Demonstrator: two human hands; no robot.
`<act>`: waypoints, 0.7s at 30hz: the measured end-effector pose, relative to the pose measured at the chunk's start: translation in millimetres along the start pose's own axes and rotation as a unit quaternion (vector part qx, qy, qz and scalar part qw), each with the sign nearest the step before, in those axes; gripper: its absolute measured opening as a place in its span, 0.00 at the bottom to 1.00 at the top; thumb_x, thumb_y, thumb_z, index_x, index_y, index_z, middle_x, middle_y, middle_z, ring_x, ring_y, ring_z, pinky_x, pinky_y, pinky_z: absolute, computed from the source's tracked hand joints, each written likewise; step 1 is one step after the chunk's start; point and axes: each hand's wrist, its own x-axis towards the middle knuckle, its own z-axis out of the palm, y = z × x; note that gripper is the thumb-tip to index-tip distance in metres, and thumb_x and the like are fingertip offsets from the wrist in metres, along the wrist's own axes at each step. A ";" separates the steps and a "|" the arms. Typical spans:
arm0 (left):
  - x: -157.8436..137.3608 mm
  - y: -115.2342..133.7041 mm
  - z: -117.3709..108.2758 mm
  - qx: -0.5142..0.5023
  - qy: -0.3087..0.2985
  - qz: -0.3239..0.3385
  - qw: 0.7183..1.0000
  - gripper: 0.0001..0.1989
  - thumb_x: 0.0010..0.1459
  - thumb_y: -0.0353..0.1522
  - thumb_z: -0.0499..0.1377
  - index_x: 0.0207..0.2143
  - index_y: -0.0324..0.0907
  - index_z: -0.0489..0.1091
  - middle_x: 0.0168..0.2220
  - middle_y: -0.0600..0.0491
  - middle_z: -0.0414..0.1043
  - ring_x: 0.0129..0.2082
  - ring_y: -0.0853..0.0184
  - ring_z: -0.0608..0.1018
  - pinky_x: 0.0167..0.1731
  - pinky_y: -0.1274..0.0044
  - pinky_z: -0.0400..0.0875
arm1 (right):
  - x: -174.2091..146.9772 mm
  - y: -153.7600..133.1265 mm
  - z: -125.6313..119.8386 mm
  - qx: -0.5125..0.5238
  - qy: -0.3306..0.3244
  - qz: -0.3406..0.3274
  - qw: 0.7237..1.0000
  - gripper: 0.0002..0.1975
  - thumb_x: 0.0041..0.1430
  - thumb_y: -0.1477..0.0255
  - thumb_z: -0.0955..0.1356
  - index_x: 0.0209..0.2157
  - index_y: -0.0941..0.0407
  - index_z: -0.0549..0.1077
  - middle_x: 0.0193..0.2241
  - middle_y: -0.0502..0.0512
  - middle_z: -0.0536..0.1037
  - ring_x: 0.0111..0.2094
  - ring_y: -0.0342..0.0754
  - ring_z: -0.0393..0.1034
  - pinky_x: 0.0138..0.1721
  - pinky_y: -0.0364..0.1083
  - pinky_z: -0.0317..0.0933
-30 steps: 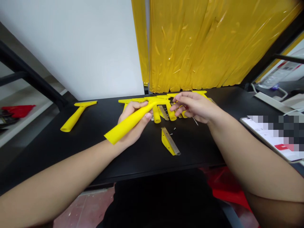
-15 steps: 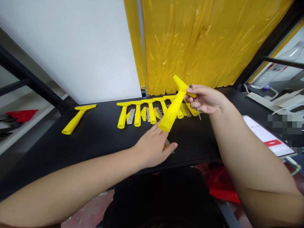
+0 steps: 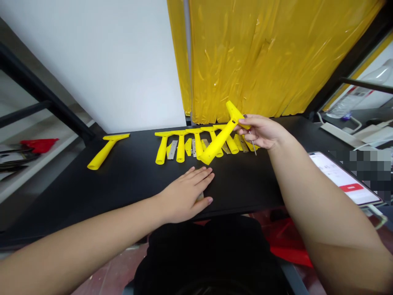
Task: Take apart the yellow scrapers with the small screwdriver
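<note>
The right hand (image 3: 260, 132) is closed around one arm of the head of a yellow T-shaped handle (image 3: 218, 142), thumb uppermost. The handle is tilted above the surface (image 3: 138, 184), its head at the far right and its round end pointing near and left, in front of the row. A thin metal rod (image 3: 253, 144) pokes down from between the same hand's fingers.

The left hand (image 3: 184, 194) is spread flat near the front edge, fingers extended and thumb apart, gripping nothing visibly. A pale piece (image 3: 200, 197) shows in the gap beside the thumb; the rest of it is hidden under the palm.

Along the far side stands a row of similar yellow handles (image 3: 161, 150), with metal-edged plates (image 3: 172, 150) between them. Another yellow handle (image 3: 106, 151) lies well apart at the left. A lit phone (image 3: 334, 172) lies at the right, near the right forearm. Yellow sheeting (image 3: 239, 61) hangs behind the row, beside a white panel (image 3: 123, 61).
</note>
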 end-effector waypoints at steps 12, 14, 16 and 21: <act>-133.4 -86.4 -27.1 -0.016 0.049 -0.067 0.996 0.34 0.72 0.41 0.60 0.76 0.60 0.56 0.75 0.53 0.58 0.74 0.51 0.65 0.75 0.51 0.55 | 2.2 6.0 1.1 -0.021 0.008 0.006 1.000 0.12 0.53 0.77 0.81 0.32 0.59 0.76 0.30 0.55 0.82 0.25 0.38 0.72 0.13 0.31 0.50; -144.3 -105.8 -28.3 -0.016 0.062 -0.077 0.995 0.34 0.72 0.42 0.60 0.76 0.61 0.56 0.75 0.54 0.59 0.74 0.50 0.66 0.74 0.48 0.55 | 2.6 6.3 1.5 -0.017 0.019 0.004 1.000 0.11 0.54 0.78 0.80 0.32 0.59 0.76 0.30 0.56 0.82 0.25 0.38 0.72 0.13 0.31 0.50; -147.2 -126.2 -29.6 -0.006 0.057 -0.083 0.995 0.33 0.74 0.43 0.57 0.77 0.60 0.54 0.76 0.54 0.56 0.75 0.51 0.63 0.75 0.47 0.52 | 3.0 6.5 2.0 -0.016 0.030 0.006 0.999 0.10 0.55 0.78 0.79 0.32 0.59 0.76 0.30 0.56 0.83 0.25 0.38 0.72 0.12 0.31 0.50; -124.7 -171.5 -36.8 0.004 0.031 -0.103 0.994 0.32 0.76 0.47 0.50 0.77 0.51 0.56 0.78 0.52 0.53 0.77 0.54 0.59 0.78 0.55 0.47 | 3.9 7.1 2.1 -0.025 0.041 0.011 0.999 0.09 0.55 0.79 0.78 0.31 0.58 0.76 0.30 0.56 0.83 0.24 0.38 0.73 0.12 0.31 0.49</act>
